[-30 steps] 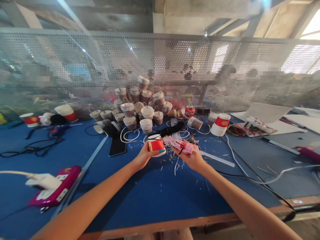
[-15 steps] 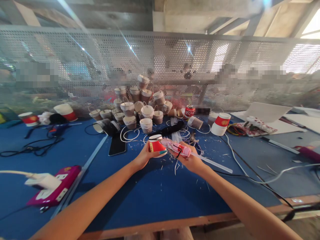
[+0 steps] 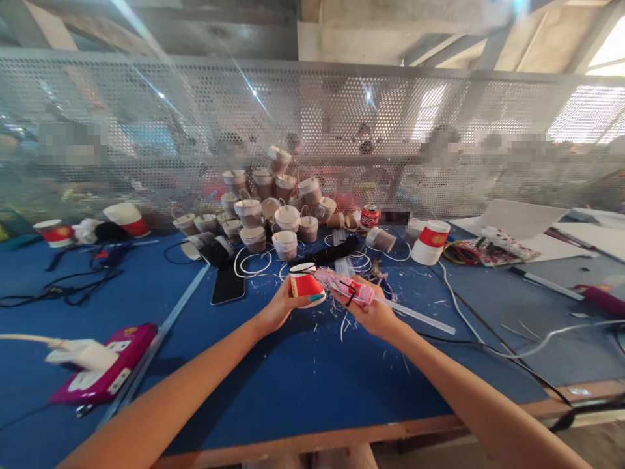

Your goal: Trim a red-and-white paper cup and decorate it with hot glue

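Observation:
My left hand (image 3: 279, 307) is closed around a red and white paper cup (image 3: 303, 286), tilted above the table with its white rim uppermost. A pink hot glue gun (image 3: 359, 290) is in the grip of my right hand (image 3: 374, 312). From its rear end sticks a long translucent glue stick (image 3: 420, 317). The front of the gun is at the cup's rim; whether the tip touches it I cannot tell. Behind my hands stands a pile of small grey-brown buckets (image 3: 286, 220) with white rims and cord handles.
A phone (image 3: 228, 283) and white cord coils (image 3: 254, 262) lie behind my hands. At the right are stacked paper cups (image 3: 430, 243) and a white cable (image 3: 463, 306). A magenta power strip (image 3: 110, 371) sits at the left. A red can (image 3: 370, 217) stands near the perforated screen (image 3: 342, 117).
Almost nothing has moved. The cup and the glue gun keep nearly the same place in my hands; the whole view has shifted very slightly.

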A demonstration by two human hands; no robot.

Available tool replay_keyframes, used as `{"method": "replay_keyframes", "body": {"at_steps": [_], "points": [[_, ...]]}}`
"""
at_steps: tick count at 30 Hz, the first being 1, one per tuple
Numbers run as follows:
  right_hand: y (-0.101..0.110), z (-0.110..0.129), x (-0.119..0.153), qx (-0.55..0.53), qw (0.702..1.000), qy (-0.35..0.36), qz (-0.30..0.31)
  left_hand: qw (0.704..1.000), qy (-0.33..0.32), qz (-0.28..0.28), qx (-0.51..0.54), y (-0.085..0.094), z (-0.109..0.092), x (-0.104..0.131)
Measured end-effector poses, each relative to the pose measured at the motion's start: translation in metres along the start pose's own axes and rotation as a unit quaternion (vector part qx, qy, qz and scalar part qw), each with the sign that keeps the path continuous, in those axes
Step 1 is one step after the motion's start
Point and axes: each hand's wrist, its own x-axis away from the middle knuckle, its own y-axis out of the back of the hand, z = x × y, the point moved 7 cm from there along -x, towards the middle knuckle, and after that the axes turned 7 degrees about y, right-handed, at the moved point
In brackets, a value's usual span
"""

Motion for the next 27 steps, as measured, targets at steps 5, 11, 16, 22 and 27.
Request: {"method": "replay_keyframes", "body": {"at_steps": [5,11,16,22,27], "points": [[-0.0005,-0.0024,0.0008,0.006,1.000,0.004,0.005,0.999,0.020,-0.029,0.003,0.0050,0.0028,0.0002],[0.0032,0.0040,-0.0019,0.026,1.000,0.018,0.002,0.999,0.018,-0.037,0.011,0.0076,0.0036,0.0000],[0.0018,-0.0018,-0.0012,0.028,0.999,0.016,0.000,0.999,0.022,-0.034,0.025,0.0088,0.0045,0.0005],[0.0018,-0.0029,-0.0015,0.047,0.999,0.021,0.005,0.999,0.017,-0.015,0.034,0.0035,-0.0008,0.0022],[0.0053,0.0018,-0.0036,0.051,0.999,0.015,0.008,0.999,0.015,0.001,0.028,0.0036,-0.0004,0.0017]]}}
